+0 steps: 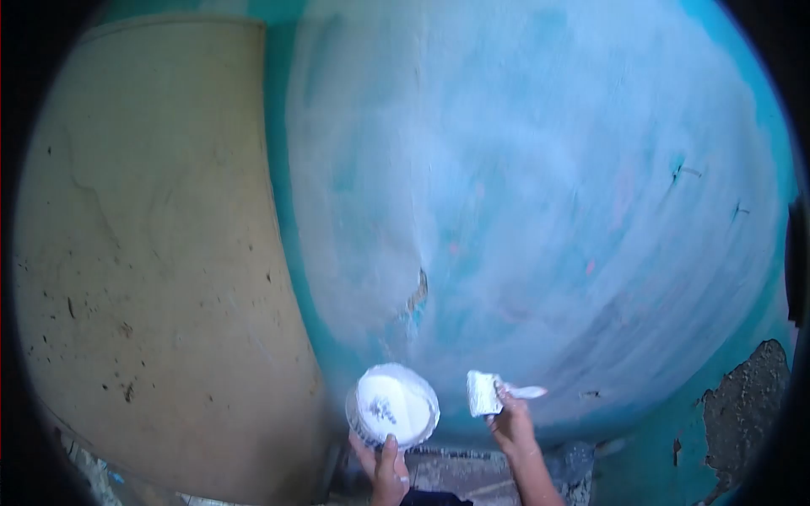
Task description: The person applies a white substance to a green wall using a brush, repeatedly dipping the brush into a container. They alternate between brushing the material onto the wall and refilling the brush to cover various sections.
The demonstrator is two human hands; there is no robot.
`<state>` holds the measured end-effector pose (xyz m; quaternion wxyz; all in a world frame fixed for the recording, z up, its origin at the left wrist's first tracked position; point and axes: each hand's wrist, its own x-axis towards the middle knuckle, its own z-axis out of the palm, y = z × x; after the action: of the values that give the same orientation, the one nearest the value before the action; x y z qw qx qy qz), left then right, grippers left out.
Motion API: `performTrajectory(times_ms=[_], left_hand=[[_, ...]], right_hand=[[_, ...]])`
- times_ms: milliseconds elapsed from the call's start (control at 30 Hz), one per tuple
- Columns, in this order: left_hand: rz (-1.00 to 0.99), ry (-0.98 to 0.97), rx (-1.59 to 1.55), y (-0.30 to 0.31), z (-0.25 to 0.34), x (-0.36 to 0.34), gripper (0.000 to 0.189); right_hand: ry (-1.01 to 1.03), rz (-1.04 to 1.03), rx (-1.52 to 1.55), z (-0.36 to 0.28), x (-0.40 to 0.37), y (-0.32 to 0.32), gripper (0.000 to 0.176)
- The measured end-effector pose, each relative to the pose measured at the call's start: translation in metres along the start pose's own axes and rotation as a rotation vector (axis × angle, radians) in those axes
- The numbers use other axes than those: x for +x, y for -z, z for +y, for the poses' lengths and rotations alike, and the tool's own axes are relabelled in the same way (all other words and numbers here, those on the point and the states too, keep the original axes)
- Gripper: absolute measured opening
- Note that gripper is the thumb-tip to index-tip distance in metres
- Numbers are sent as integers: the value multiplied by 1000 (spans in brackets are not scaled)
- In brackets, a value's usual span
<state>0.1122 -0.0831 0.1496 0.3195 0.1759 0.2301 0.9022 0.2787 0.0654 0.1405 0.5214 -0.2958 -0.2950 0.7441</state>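
Patchy teal-and-white wall (523,185) rises before us as our left hand (389,472) clasps the near edge of a container (353,413) of white paste (414,403), our right hand (511,427) pinches a white-coated tool (483,394) near it, and a slackened left grip could tip the paste out.

a narrow gap is formed between the tub (353,415) in the left hand (386,474) and the white-coated tool (483,394) in the right hand (515,426). above both, room is offered along the wall (523,185); forward reach is blocked by it and, leftward, by the tan panel (169,211).
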Motion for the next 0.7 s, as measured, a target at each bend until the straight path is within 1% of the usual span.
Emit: performTrajectory(times_ms=[33,67,133,200,233,267,300,333,367,400,433,467,500,567,600,633,667,700], left_hand=[[15,3,44,3,3,5,76],[34,9,90,6,6,9,73],[90,27,197,11,13,13,67],[119,68,298,24,21,18,63],[99,59,284,27,27,22,63],[70,26,389,30,33,25,61],[44,-8,496,31,39,28,59],[89,49,412,30,44,31,56],[75,39,402,41,42,36,56],[-44,-103,600,59,39,37,55],[-164,-249,797,69,38,42,55],[-142,-140,749,53,54,43,56],[-148,-147,742,45,58,44,56],[95,172,277,36,59,49,58],[42,131,314,41,58,53,59],[37,128,307,43,58,56,59],[48,121,294,44,59,57,59],[60,116,280,46,58,59,59]], right_hand=[[116,-11,-119,-29,4,-31,40],[281,-5,-140,-51,9,-58,42],[676,-220,-478,-109,16,-106,40],[991,-237,-842,-156,18,-171,34],[1252,-302,-1050,-179,19,-203,31],[1711,-438,-1214,-203,28,-234,30],[1984,-345,-1352,-223,27,-270,27],[2112,-190,-1446,-239,29,-305,37],[2158,-81,-1503,-256,32,-333,35],[2266,-71,-1475,-275,42,-359,33],[2235,40,-1573,-288,43,-383,33],[2311,14,-1524,-302,52,-405,30],[2322,20,-1521,-309,57,-418,30],[2352,114,-1686,-315,70,-434,32],[2312,128,-1826,-315,88,-430,38],[2293,166,-1926,-301,101,-419,44],[2406,77,-1986,-285,99,-403,52],[2408,-26,-1913,-266,106,-386,54]])
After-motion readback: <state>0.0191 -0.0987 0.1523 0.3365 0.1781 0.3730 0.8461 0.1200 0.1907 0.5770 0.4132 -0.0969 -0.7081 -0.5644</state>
